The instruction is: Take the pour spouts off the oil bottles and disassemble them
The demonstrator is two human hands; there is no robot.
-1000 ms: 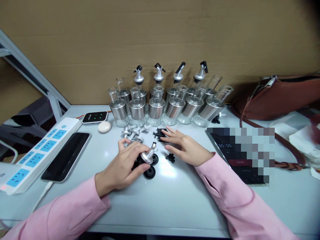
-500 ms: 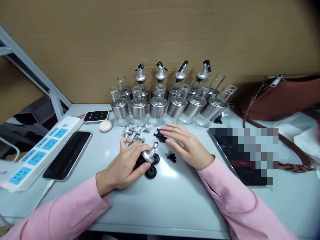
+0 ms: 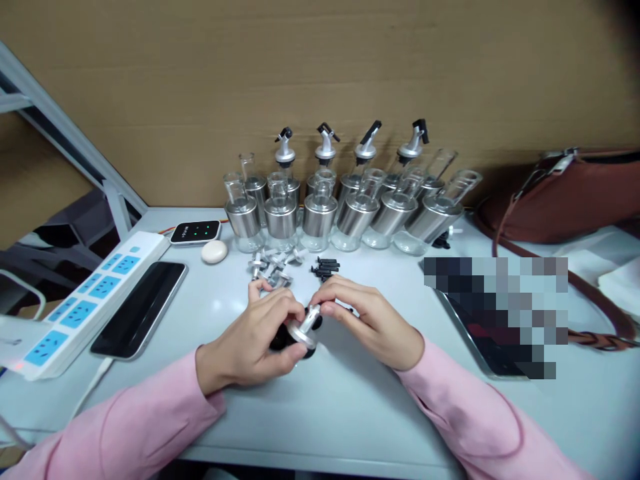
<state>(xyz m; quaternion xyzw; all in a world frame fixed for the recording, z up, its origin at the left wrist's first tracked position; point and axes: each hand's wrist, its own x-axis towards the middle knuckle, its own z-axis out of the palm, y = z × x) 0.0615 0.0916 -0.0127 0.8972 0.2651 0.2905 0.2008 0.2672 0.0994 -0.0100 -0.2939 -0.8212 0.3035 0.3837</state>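
Note:
My left hand (image 3: 250, 333) is closed around a silver bottle pourer (image 3: 303, 327), holding it tilted over the table with its spout up to the right. My right hand (image 3: 373, 317) has its thumb and fingertips pinched together at the spout's tip; what sits between them is hidden. Just beyond the hands lie a pile of silver-grey pourer parts (image 3: 274, 265) and a small row of black levers (image 3: 327, 265). Black round parts under the pourer are mostly covered by my hands.
Several glass bottles with metal sleeves (image 3: 320, 215) stand in rows at the back, some topped with pourers (image 3: 367, 150). On the left are a power strip (image 3: 83, 300), a phone (image 3: 140, 310), a white round case (image 3: 214, 251) and a small device (image 3: 195, 232). A tablet (image 3: 475, 327) and brown bag (image 3: 560, 200) are right.
My right hand has moved from the black levers down and left to the pourer's spout, its fingers closing into a pinch. My left hand still holds the pourer.

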